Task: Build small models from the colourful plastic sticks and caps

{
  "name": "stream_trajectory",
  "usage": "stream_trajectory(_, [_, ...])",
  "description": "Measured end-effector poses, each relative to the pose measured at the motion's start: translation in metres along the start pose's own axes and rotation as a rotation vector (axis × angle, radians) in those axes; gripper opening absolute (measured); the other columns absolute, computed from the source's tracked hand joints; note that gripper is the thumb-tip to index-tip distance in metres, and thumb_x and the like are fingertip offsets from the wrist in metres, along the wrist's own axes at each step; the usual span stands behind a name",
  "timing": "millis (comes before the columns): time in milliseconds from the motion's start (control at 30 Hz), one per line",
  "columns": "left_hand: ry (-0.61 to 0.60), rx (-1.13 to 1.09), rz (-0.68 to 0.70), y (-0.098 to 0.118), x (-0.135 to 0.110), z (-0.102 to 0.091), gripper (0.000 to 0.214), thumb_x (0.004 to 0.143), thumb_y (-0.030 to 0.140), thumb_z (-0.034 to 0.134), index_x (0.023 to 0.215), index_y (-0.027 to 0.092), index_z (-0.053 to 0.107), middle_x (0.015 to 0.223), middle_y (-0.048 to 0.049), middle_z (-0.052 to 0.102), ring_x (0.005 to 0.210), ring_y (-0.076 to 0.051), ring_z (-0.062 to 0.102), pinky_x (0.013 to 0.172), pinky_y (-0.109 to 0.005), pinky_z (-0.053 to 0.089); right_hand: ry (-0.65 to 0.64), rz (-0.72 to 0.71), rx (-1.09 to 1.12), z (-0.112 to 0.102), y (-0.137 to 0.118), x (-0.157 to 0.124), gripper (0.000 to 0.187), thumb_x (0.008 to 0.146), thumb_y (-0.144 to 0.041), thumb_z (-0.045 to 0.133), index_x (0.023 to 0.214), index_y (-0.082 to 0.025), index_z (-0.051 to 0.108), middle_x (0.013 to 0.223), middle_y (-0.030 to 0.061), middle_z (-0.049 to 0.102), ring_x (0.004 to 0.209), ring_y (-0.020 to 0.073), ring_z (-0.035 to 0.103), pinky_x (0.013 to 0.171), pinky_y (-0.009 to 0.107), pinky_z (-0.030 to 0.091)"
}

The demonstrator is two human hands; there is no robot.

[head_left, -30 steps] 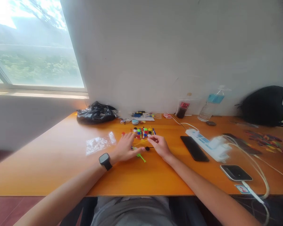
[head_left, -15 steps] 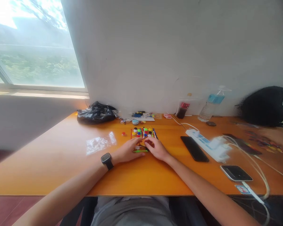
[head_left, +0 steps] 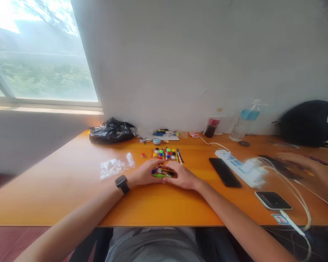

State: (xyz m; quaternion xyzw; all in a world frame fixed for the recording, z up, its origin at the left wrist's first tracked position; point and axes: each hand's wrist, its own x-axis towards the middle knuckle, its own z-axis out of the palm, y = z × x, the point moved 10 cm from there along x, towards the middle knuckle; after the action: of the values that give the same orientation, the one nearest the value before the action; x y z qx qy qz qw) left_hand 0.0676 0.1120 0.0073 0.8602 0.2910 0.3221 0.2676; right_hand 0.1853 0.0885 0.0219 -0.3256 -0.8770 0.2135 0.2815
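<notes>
Below frame centre, a crosswise green stick is ringed by the loosely curved left hand and right hand; whether anything is gripped cannot be told.

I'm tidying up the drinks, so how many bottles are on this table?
2. A red-labelled bottle holding dark liquid is near the wall; a clear bottle is to its right. Any inside the black plastic bag would be hidden.
</notes>
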Motion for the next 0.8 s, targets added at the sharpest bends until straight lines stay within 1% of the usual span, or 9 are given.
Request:
stream_trajectory(67, [-0.040,-0.033,-0.008,0.000,0.001,0.001,0.068,0.076,0.051,0.089,0.134,0.021,0.069,0.125,-0.0137,0.075,0.111,-0.032,0.073,0.096,-0.041,0.060,-0.012,0.022,0.005,0.001,0.004,0.000,0.041,0.092,-0.044,0.079,0.125,-0.023,0.070,0.119,0.0097,0.073,0.107,0.0269,0.067,0.094,0.038,0.054])
stream_trajectory(133, [-0.069,-0.063,-0.022,-0.001,0.001,0.001,0.065,0.076,0.052,0.089,0.130,0.021,0.071,0.119,-0.0120,0.077,0.107,-0.030,0.074,0.092,-0.038,0.060,-0.011,0.031,0.012,0.002,0.008,-0.001,0.036,0.094,-0.043,0.076,0.122,-0.022,0.071,0.116,0.0095,0.073,0.105,0.0262,0.067,0.094,0.038,0.054])
stream_trajectory(200, [-0.095,-0.088,-0.043,-0.002,0.002,0.003,0.062,0.077,0.052,0.088,0.128,0.021,0.073,0.118,-0.0106,0.078,0.106,-0.029,0.074,0.092,-0.036,0.060,-0.003,0.027,0.025,0.004,0.011,-0.001,0.030,0.098,-0.041,0.072,0.120,-0.021,0.072,0.114,0.0091,0.073,0.104,0.0252,0.067,0.093,0.037,0.053])
stream_trajectory(300, [-0.130,-0.137,-0.052,0.002,0.003,0.007,0.055,0.082,0.051,0.085,0.128,0.022,0.073,0.122,-0.0087,0.078,0.109,-0.027,0.073,0.094,-0.033,0.058,0.018,0.028,0.046,0.004,0.016,-0.001,0.025,0.100,-0.040,0.068,0.115,-0.021,0.073,0.108,0.0081,0.074,0.099,0.0239,0.067,0.090,0.035,0.053])
stream_trajectory(433, [-0.118,-0.143,-0.014,0.009,0.005,0.008,0.055,0.086,0.051,0.081,0.131,0.022,0.071,0.125,-0.0095,0.077,0.113,-0.028,0.072,0.096,-0.034,0.057,0.032,0.032,0.076,0.000,0.018,-0.003,0.024,0.098,-0.039,0.070,0.114,-0.021,0.073,0.109,0.0077,0.074,0.099,0.0234,0.068,0.088,0.034,0.054])
stream_trajectory(533, [-0.068,-0.071,-0.019,0.003,0.004,0.000,0.059,0.082,0.053,0.084,0.131,0.022,0.072,0.125,-0.0106,0.076,0.108,-0.028,0.073,0.092,-0.034,0.058,0.040,0.065,0.044,-0.005,0.020,-0.005,0.031,0.094,-0.044,0.074,0.116,-0.023,0.073,0.109,0.0074,0.074,0.097,0.0235,0.068,0.085,0.033,0.054])
stream_trajectory(600, [-0.069,-0.022,-0.039,-0.003,0.002,-0.004,0.056,0.079,0.053,0.086,0.124,0.021,0.075,0.118,-0.0093,0.078,0.100,-0.026,0.074,0.086,-0.032,0.058,0.052,0.100,0.012,-0.010,0.024,-0.006,0.032,0.092,-0.045,0.077,0.115,-0.023,0.074,0.107,0.0069,0.074,0.094,0.0232,0.068,0.081,0.032,0.054])
stream_trajectory(700, [-0.098,0.021,-0.047,-0.008,-0.001,-0.007,0.045,0.079,0.051,0.086,0.113,0.021,0.078,0.107,-0.0065,0.080,0.092,-0.023,0.074,0.080,-0.029,0.058,0.050,0.141,-0.023,-0.012,0.030,-0.008,0.025,0.090,-0.041,0.077,0.108,-0.023,0.075,0.099,0.0054,0.075,0.086,0.0214,0.067,0.075,0.030,0.052])
stream_trajectory(800, [-0.096,0.027,-0.052,-0.010,-0.001,-0.009,0.039,0.082,0.048,0.084,0.112,0.023,0.080,0.105,-0.0053,0.081,0.089,-0.021,0.074,0.077,-0.028,0.057,0.039,0.147,-0.030,-0.013,0.030,-0.008,0.019,0.092,-0.038,0.075,0.102,-0.022,0.076,0.096,0.0048,0.075,0.085,0.0205,0.066,0.073,0.030,0.050])
